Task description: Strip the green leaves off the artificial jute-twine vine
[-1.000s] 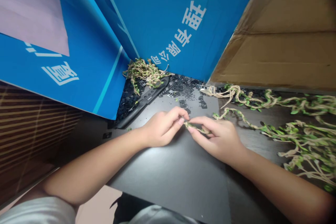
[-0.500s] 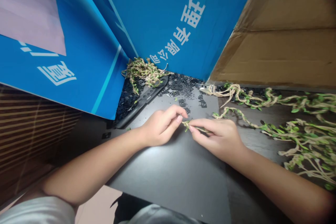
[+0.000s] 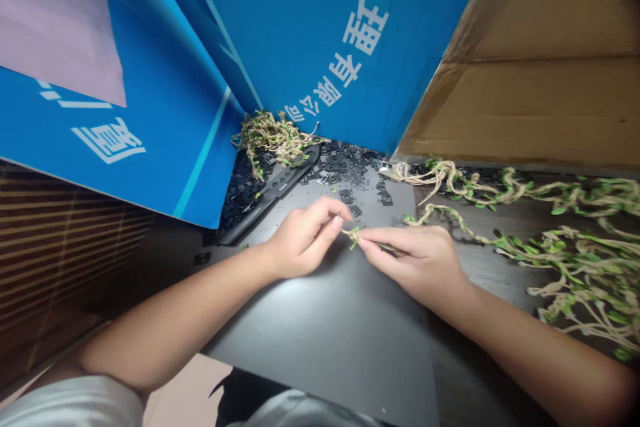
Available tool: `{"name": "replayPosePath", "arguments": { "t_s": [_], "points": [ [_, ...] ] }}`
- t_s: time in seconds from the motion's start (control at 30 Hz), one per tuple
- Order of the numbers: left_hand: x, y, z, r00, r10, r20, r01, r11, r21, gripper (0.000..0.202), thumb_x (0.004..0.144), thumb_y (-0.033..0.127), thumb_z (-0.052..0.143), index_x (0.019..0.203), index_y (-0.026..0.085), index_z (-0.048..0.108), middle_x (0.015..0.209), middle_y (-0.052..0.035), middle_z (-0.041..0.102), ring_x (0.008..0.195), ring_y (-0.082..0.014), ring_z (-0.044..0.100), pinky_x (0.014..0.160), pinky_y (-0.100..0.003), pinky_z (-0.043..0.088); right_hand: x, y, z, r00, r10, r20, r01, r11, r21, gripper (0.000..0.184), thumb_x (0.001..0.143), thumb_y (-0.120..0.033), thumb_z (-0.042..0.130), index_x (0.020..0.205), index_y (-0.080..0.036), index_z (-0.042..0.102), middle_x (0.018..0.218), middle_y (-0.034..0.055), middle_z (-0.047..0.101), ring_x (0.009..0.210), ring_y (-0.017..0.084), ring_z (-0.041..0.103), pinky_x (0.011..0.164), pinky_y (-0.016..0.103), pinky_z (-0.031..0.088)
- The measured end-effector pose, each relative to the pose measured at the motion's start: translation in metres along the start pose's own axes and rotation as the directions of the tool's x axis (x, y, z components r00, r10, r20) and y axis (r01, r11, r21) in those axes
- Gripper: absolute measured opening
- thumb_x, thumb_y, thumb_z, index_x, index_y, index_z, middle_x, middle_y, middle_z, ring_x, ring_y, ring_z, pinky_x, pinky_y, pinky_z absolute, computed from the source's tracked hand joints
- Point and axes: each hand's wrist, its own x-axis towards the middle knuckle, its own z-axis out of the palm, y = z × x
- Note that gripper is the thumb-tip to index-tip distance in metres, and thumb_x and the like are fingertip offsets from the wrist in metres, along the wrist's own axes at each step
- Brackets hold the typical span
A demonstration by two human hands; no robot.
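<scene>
My right hand [image 3: 415, 263] pinches a short piece of jute twine with small green leaves [image 3: 373, 242] between thumb and fingers. Its leafy end [image 3: 353, 236] sticks out toward my left hand [image 3: 305, 240]. The curled fingertips of that hand are right beside the end, and I cannot tell whether they grip it. Both hands are above a black board [image 3: 320, 327]. Scattered on it, beyond my fingers, are small black plastic clips [image 3: 347, 195], with a denser heap [image 3: 350, 167] farther back.
A tangled bundle of leafy twine [image 3: 275, 137] sits in the far corner by a black perforated strip [image 3: 283, 187]. Long leafy twine strands [image 3: 565, 253] lie on the dark table [image 3: 480, 260] at right. Blue printed panels [image 3: 300, 33] and a cardboard sheet [image 3: 525, 100] stand behind.
The short twine piece has shifted between my fingers, its leafy end now poking up toward my left hand. Both hands have stayed almost in place.
</scene>
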Motion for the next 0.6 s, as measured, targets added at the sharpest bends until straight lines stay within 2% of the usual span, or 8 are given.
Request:
{"name": "replayPosePath", "arguments": {
  "t_s": [0.13, 0.23, 0.33, 0.4, 0.43, 0.5, 0.6],
  "points": [
    [-0.002, 0.000, 0.002, 0.999, 0.004, -0.042, -0.006, 0.998, -0.056, 0.011, 0.104, 0.018, 0.047, 0.113, 0.018, 0.054, 0.059, 0.0093, 0.043, 0.047, -0.0061, 0.040, 0.051, -0.021, 0.032, -0.002, 0.001, 0.000, 1.000, -0.013, 0.001, 0.014, 1.000, -0.018, 0.012, 0.090, -0.017, 0.071, 0.092, -0.024, 0.080, 0.076, -0.0068, 0.078, 0.052, 0.006, 0.065, 0.056, 0.020, 0.047],
    [-0.001, -0.002, 0.000, 0.998, -0.023, -0.059, 0.016, 0.992, -0.125, 0.015, 0.104, 0.021, 0.047, 0.118, 0.017, 0.052, 0.061, 0.0082, 0.044, 0.050, -0.0069, 0.040, 0.052, -0.022, 0.033, -0.004, 0.003, 0.001, 0.997, -0.073, -0.011, 0.071, 0.993, -0.090, 0.011, 0.091, -0.018, 0.070, 0.092, -0.025, 0.080, 0.074, -0.0068, 0.077, 0.054, 0.008, 0.066, 0.057, 0.023, 0.047],
    [0.001, -0.003, -0.005, 0.983, -0.023, -0.184, 0.001, 0.993, -0.118, 0.025, 0.101, 0.030, 0.049, 0.123, 0.016, 0.052, 0.076, 0.0018, 0.054, 0.064, -0.0112, 0.050, 0.063, -0.026, 0.042, -0.007, 0.007, 0.002, 0.992, -0.128, -0.011, 0.124, 0.980, -0.157, 0.011, 0.093, -0.019, 0.069, 0.094, -0.025, 0.078, 0.074, -0.0062, 0.077, 0.055, 0.009, 0.066, 0.058, 0.024, 0.046],
    [0.004, -0.001, -0.009, 0.962, 0.049, -0.268, -0.051, 0.999, -0.001, 0.033, 0.096, 0.035, 0.052, 0.123, 0.016, 0.054, 0.094, -0.0056, 0.060, 0.085, -0.0182, 0.058, 0.078, -0.034, 0.049, -0.009, 0.009, 0.003, 0.990, -0.143, 0.004, 0.141, 0.973, -0.185, 0.011, 0.093, -0.019, 0.069, 0.097, -0.025, 0.078, 0.078, -0.0058, 0.078, 0.057, 0.009, 0.067, 0.060, 0.025, 0.046],
    [0.005, 0.002, -0.010, 0.954, 0.113, -0.277, -0.093, 0.992, 0.085, 0.036, 0.092, 0.036, 0.055, 0.122, 0.016, 0.056, 0.103, -0.0085, 0.062, 0.095, -0.0219, 0.059, 0.085, -0.039, 0.050, -0.010, 0.010, 0.004, 0.989, -0.147, 0.013, 0.147, 0.969, -0.197, 0.011, 0.093, -0.020, 0.069, 0.098, -0.025, 0.077, 0.079, -0.0057, 0.078, 0.058, 0.010, 0.067, 0.060, 0.025, 0.046],
    [0.005, 0.009, -0.008, 0.937, 0.265, -0.227, -0.207, 0.946, 0.249, 0.041, 0.085, 0.031, 0.059, 0.123, 0.015, 0.056, 0.112, -0.0118, 0.064, 0.107, -0.0270, 0.060, 0.096, -0.047, 0.048, -0.011, 0.011, 0.004, 0.988, -0.155, 0.028, 0.157, 0.964, -0.215, 0.011, 0.094, -0.020, 0.069, 0.100, -0.025, 0.077, 0.080, -0.0055, 0.078, 0.060, 0.010, 0.068, 0.062, 0.025, 0.046],
    [0.002, 0.021, 0.002, 0.917, 0.390, -0.085, -0.349, 0.887, 0.303, 0.049, 0.080, 0.021, 0.061, 0.127, 0.014, 0.054, 0.114, -0.0126, 0.065, 0.106, -0.0266, 0.063, 0.097, -0.047, 0.052, -0.011, 0.011, 0.005, 0.985, -0.162, 0.059, 0.171, 0.960, -0.223, 0.011, 0.096, -0.022, 0.066, 0.091, -0.022, 0.076, 0.073, -0.0037, 0.074, 0.057, 0.011, 0.066, 0.060, 0.026, 0.043]
  ]
}}
